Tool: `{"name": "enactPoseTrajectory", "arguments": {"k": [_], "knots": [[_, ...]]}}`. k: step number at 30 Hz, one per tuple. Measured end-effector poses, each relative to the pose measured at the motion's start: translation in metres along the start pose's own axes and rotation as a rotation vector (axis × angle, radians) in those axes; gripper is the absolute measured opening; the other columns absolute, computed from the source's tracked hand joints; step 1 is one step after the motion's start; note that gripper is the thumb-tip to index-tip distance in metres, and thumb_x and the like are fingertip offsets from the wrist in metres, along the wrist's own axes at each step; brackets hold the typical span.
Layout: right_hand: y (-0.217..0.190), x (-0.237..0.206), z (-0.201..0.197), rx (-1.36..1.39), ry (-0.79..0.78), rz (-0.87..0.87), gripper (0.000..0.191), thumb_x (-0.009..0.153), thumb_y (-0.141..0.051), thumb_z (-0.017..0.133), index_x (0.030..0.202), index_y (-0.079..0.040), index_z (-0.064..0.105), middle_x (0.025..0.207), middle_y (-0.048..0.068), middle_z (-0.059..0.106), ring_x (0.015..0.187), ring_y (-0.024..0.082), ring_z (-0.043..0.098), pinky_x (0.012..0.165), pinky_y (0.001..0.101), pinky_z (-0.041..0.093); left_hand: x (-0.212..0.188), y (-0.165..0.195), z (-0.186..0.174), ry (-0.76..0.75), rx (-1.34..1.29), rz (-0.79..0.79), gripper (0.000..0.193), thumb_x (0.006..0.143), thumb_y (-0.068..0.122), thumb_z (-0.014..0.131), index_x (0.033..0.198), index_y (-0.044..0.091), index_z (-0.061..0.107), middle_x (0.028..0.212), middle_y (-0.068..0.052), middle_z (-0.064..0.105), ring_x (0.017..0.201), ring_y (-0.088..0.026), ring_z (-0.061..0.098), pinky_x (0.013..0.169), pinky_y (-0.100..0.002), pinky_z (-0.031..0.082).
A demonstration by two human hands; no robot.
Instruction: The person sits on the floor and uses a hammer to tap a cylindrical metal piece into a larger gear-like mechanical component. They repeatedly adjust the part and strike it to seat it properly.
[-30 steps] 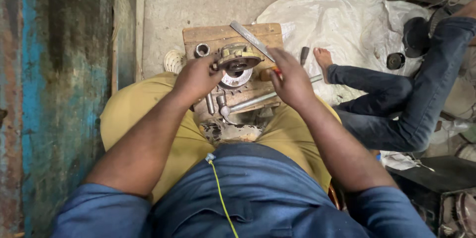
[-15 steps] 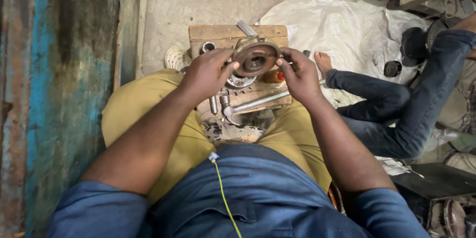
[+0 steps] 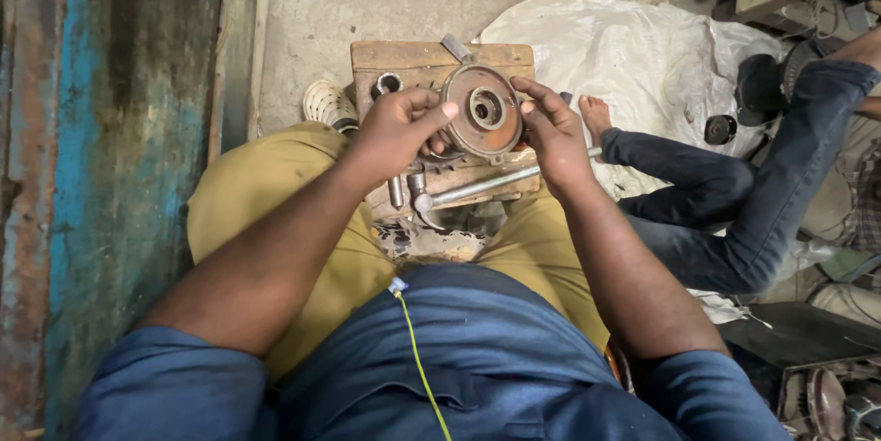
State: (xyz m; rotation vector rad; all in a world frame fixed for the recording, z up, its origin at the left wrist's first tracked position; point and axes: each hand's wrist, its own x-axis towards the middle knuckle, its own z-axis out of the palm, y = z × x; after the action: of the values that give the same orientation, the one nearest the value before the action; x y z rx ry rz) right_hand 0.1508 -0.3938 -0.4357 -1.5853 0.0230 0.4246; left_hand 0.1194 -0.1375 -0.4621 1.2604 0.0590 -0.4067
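You have no packages, labels, signs or screens before you; only a crumpled white sack (image 3: 633, 46) lies spread on the floor, unprinted side up.

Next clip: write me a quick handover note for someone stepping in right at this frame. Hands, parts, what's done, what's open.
Left hand: grip on the left edge of the rusty round metal disc, thumb over its rim.
Right hand: fingers on the disc's right edge; both hands hold it up above the wooden block.
On the block: a hammer lying across the near edge, a small metal ring at the far left, a flat metal bar at the far edge.
Done: disc is off the block, face up to the camera.
Open: disc not set down; hammer untouched.
A second person's legs lie to the right.
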Motion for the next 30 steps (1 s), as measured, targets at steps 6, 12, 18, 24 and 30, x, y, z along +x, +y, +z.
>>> {"name": "enactPoseTrajectory", "arguments": {"k": [6,12,18,24,30], "knots": [[-0.004,0.006,-0.003,0.145,0.057,0.045,0.036,0.108,-0.011,0.049,0.141,0.003,0.059,0.117,0.009,0.072,0.096,0.014,0.071,0.086,0.0301,0.059,0.008,-0.014,-0.003,0.019,-0.248,-0.177,0.026,0.100,0.029,0.067,0.099,0.003,0.067,0.078,-0.004,0.069,0.063,-0.009,0.061,0.060,-0.024,0.052],[-0.008,0.005,-0.005,0.118,0.026,0.023,0.038,0.111,-0.014,0.049,0.144,0.003,0.057,0.122,0.010,0.071,0.099,0.014,0.069,0.088,0.0290,0.057,0.007,-0.020,-0.007,0.006,-0.378,-0.228,0.024,0.098,0.026,0.068,0.101,0.002,0.069,0.081,-0.004,0.066,0.069,-0.010,0.058,0.062,-0.026,0.049],[-0.008,-0.002,-0.001,0.086,0.079,-0.015,0.038,0.111,-0.015,0.052,0.143,0.004,0.059,0.116,0.010,0.071,0.092,0.015,0.069,0.081,0.0300,0.056,0.008,-0.023,-0.009,0.024,-0.392,-0.273,0.023,0.095,0.026,0.069,0.102,0.004,0.070,0.081,-0.004,0.066,0.067,-0.011,0.056,0.061,-0.027,0.048],[-0.008,-0.002,0.003,0.126,0.083,-0.017,0.036,0.110,-0.014,0.052,0.141,0.005,0.059,0.119,0.009,0.072,0.097,0.014,0.071,0.087,0.0286,0.057,0.009,-0.023,-0.010,0.027,-0.387,-0.303,0.022,0.095,0.026,0.070,0.100,0.004,0.069,0.079,-0.003,0.065,0.065,-0.011,0.055,0.059,-0.026,0.048],[-0.012,-0.007,0.009,0.105,0.126,-0.002,0.033,0.108,-0.015,0.053,0.135,0.003,0.062,0.107,0.006,0.072,0.082,0.011,0.067,0.070,0.0279,0.055,0.011,-0.022,-0.010,0.039,-0.344,-0.344,0.024,0.096,0.024,0.068,0.104,0.001,0.068,0.082,-0.005,0.066,0.066,-0.009,0.057,0.060,-0.025,0.050]]}}
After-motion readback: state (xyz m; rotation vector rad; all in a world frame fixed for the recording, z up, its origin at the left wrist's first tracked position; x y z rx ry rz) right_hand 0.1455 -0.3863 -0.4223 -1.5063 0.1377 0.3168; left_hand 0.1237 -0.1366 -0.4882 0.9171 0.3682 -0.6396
